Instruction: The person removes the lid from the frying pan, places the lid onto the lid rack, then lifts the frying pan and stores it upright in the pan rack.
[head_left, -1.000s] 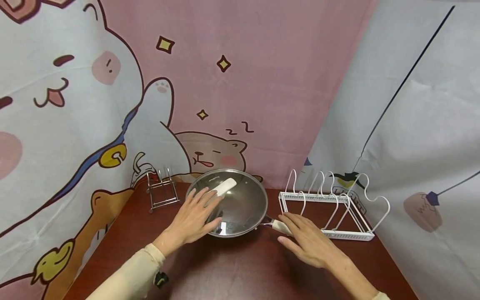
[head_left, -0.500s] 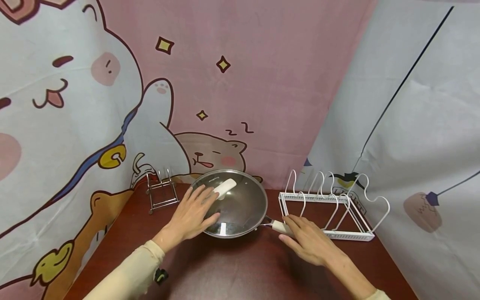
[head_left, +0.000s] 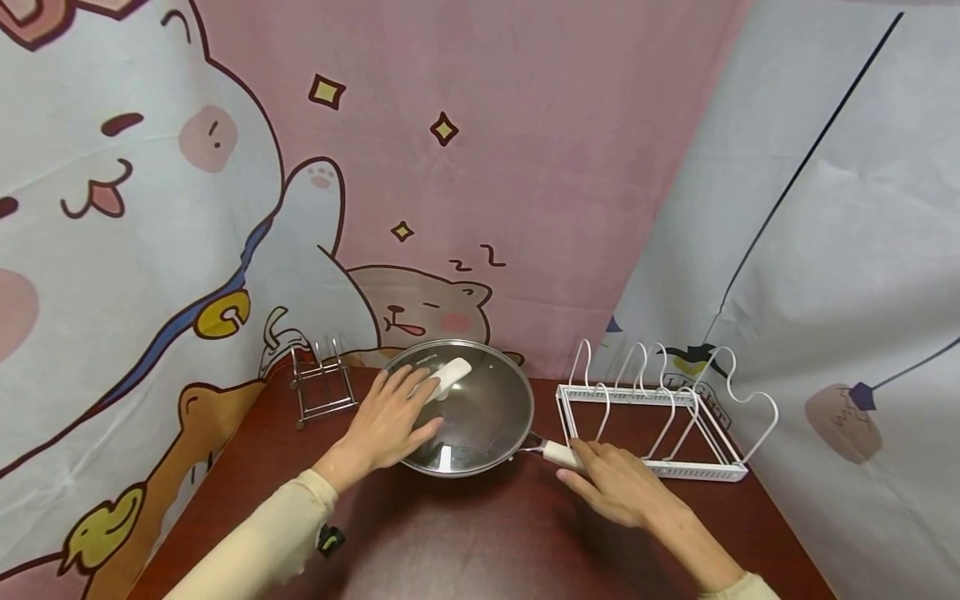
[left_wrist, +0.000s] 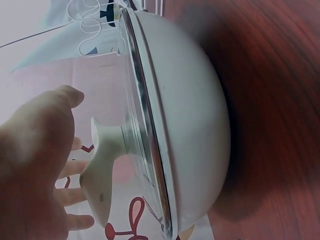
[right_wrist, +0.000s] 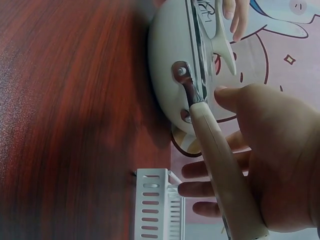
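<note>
A wok [left_wrist: 185,115] with a pale outer body stands on the table, covered by a glass lid [head_left: 487,408] with a metal rim. My left hand [head_left: 390,421] hovers over the lid's left side, its fingers loosely extended around the white lid knob [left_wrist: 102,170]; the left wrist view shows no firm grip. On the wok's right, my right hand [head_left: 618,483] lies over the cream handle [right_wrist: 220,165]. Its fingers reach past the handle without curling round it, and the thumb points up. Whether the palm touches the handle, I cannot tell.
To the right stands a white rack [head_left: 693,471] with several looped wire dividers, close by my right hand. A small chrome wire rack [head_left: 326,407] is at the back left. A small dark object [head_left: 330,540] lies beside my left sleeve. A patterned curtain [head_left: 555,208] hangs behind the table.
My left hand has shifted slightly, its thumb a little higher over the lid. The right hand's fingers have lowered slightly toward the handle. Wok and lid stay in place.
</note>
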